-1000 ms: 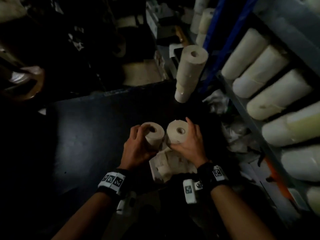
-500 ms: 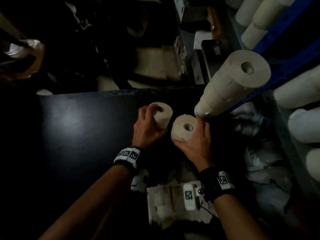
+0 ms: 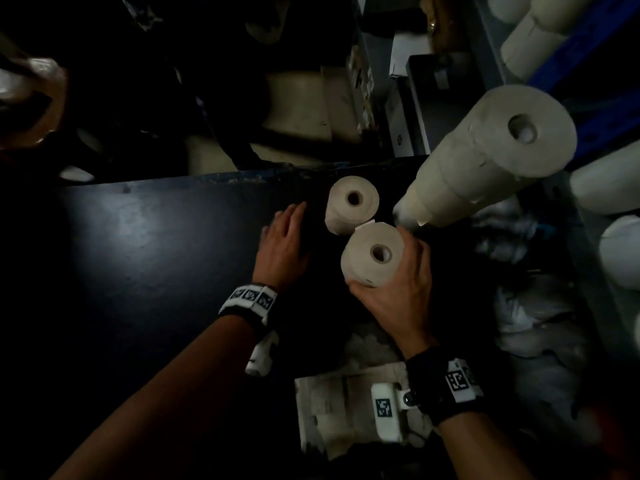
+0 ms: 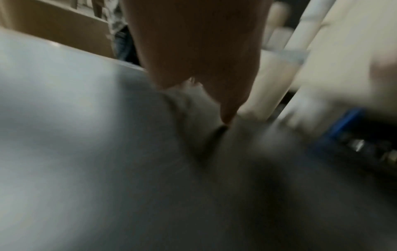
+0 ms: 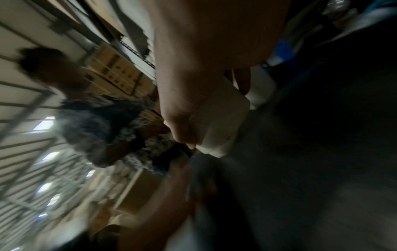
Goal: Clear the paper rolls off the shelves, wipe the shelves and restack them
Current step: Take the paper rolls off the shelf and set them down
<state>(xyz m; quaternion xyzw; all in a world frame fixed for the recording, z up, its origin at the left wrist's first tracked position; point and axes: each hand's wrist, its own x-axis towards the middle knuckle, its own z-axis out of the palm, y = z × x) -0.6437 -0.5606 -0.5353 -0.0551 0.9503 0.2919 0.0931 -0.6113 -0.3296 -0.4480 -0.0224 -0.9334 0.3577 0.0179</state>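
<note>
Two paper rolls sit side by side on the dark tabletop, both upright, core holes facing up. Near roll: right hand wraps it from the right side, thumb low on the near face, fingers curled round the far side. Right wrist view shows the same grasp, thumb and fingers on the white roll. Far roll stands free near the table's far edge, touching or just about touching the near roll at its lower right rim.

Left hand is released: fingers straight and loosely spread, palm down over the table just left of the far roll, not touching it. Left wrist view is heavily blurred, so whether the palm rests on the surface or hovers, cannot tell.

Tall stack of rolls stands just right of the two, leaning in the wide-angle view, its base just beside the right hand's fingertips.

Shelf rack with blue uprights runs along the right edge, more rolls lying on their sides in it. Crumpled plastic wrap lies below the rack. Flattened cardboard piece lies under the right wrist. Both wrists carry marker-tagged bands.
</note>
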